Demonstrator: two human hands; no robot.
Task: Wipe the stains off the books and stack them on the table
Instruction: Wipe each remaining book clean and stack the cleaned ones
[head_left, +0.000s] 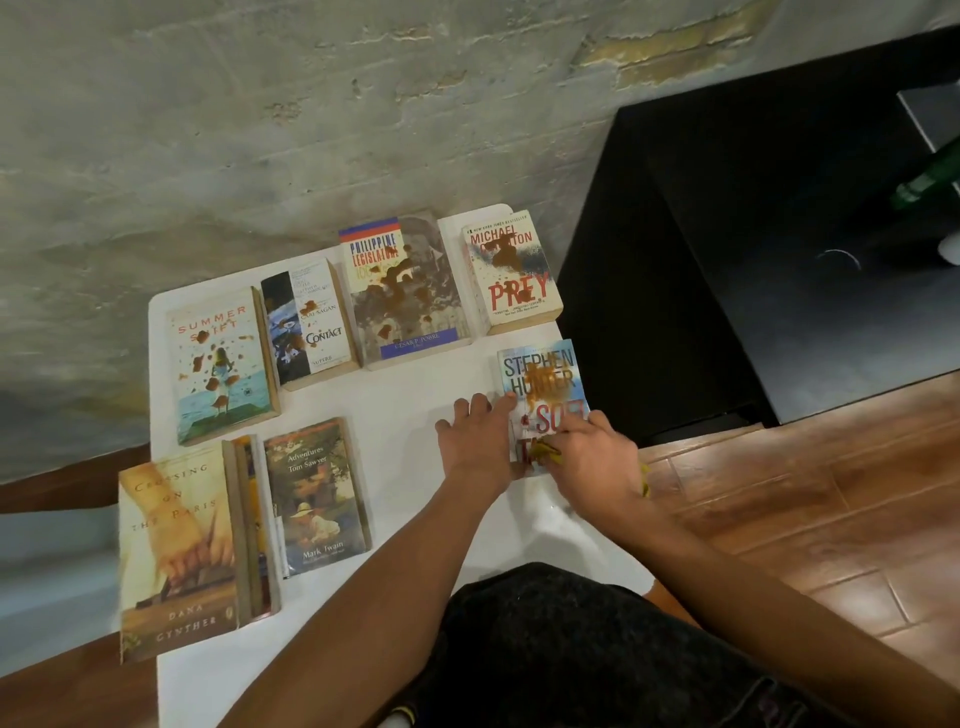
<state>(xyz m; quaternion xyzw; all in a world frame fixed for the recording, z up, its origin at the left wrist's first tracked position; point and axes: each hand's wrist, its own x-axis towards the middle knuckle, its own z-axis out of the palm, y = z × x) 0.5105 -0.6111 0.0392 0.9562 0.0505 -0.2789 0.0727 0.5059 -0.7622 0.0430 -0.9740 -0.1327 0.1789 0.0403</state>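
Several books lie on a white table (415, 395). The Stephen Hunter book (545, 374) at the right edge has a brown stain. My left hand (475, 441) rests flat beside it, thumb touching its left edge. My right hand (592, 457) holds a yellow cloth (550, 454) against the book's lower cover. Stained books stand along the back: Summer Shift (221, 364), Contact (309, 325), Philippine Legislature (405, 291) and Prey (511, 273). At the front left, Tom Sawyer (317, 499) lies next to a stack topped by Crossing on the Paris (176, 551).
A rough concrete wall (311, 130) runs behind the table. A black cabinet (753, 260) stands to the right, with a green bottle (930, 176) at the far right. Wooden floor (805, 519) lies to the right. My dark shorts (571, 649) are at the table's front edge.
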